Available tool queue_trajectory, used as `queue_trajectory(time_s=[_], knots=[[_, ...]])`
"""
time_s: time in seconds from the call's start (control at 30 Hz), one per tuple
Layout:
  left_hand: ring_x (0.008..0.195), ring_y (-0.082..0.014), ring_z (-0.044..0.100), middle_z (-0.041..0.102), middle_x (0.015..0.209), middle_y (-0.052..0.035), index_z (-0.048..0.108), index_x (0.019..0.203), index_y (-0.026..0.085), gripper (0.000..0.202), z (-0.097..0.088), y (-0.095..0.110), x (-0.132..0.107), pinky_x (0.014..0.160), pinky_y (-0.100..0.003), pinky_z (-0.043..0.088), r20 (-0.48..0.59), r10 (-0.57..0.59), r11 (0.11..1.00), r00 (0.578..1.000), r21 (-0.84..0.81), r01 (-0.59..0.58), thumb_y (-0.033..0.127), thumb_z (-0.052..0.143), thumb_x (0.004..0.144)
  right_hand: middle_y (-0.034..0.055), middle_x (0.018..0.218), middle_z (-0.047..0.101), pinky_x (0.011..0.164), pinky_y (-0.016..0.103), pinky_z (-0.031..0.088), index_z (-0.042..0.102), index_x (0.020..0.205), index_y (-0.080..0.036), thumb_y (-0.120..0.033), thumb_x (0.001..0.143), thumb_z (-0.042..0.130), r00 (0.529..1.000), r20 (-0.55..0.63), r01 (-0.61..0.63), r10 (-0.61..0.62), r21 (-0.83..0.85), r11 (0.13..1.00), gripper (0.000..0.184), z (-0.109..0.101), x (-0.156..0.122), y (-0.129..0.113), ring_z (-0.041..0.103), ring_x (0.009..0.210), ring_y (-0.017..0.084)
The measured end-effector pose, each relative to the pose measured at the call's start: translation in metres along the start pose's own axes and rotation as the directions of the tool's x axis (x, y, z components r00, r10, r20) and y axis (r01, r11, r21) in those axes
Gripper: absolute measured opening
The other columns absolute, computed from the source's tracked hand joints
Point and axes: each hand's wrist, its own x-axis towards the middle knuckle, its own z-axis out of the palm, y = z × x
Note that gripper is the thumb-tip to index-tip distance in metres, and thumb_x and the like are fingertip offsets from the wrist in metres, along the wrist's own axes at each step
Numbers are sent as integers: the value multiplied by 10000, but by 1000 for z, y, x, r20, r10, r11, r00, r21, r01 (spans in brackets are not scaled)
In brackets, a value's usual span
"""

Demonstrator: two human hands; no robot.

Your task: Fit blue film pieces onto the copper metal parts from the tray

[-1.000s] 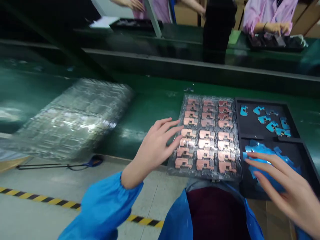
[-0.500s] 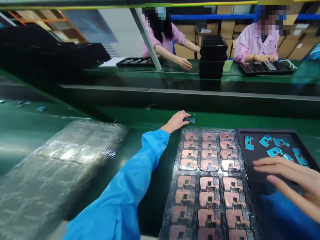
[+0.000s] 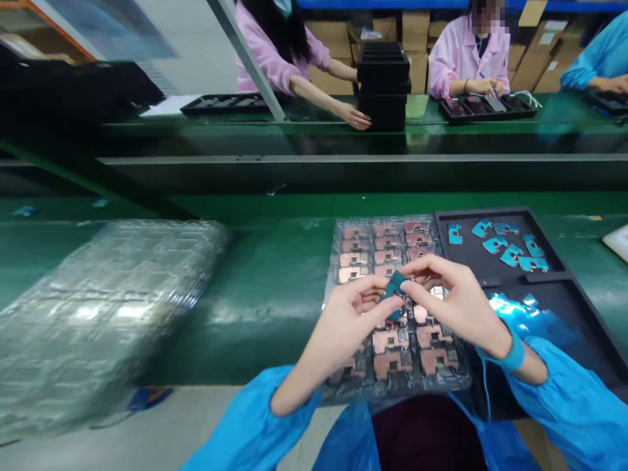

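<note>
My left hand (image 3: 346,320) and my right hand (image 3: 454,297) meet above a clear blister tray (image 3: 338,261) of copper-coloured parts. Both pinch one small blue-filmed part (image 3: 395,288) between their fingertips. The tray lies on the green conveyor belt (image 3: 275,275) right in front of me. To its right, a black tray (image 3: 564,275) holds several blue-filmed parts (image 3: 505,243) in its far compartment and a heap of blue film (image 3: 520,311) in the near one.
A stack of clear blister trays (image 3: 108,307) lies on the belt at the left. Across the line, people in pink coats work over black trays (image 3: 485,108), beside a stack of black trays (image 3: 383,82). A blue sleeve shows far right.
My left hand, which reached to a small part beyond the tray, came back with it. My right hand left the black tray and joined it on the part.
</note>
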Motion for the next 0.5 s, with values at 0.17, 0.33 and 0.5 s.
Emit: queue_trajectory(time_s=[0.17,0.33,0.5], knots=[[950,-269,843,854,1045,-48,790,1114,244,268,43,-18,-42,863,-376,728,-143,-62,990,988,-135,43,283,825,851,40,966,793,705,275,637,834,1064,-234,-263,1024,718,996,-93,4,-1,31,1000,126,4,-37,-1,760,830,179],[861,-273,840,845,996,-60,790,1106,222,286,72,-28,-57,744,-369,736,-204,-137,979,969,-176,101,355,827,856,63,1069,796,723,275,653,856,1101,-255,-275,1016,733,983,-177,-37,57,115,993,151,4,-64,2,768,884,191],[911,-262,832,845,1006,-62,800,1070,205,266,89,-35,-68,806,-349,723,-240,-130,983,962,-157,94,329,836,838,66,998,794,673,277,653,854,1036,-229,-381,1025,728,966,-202,-123,163,197,973,198,4,-85,8,758,762,184]])
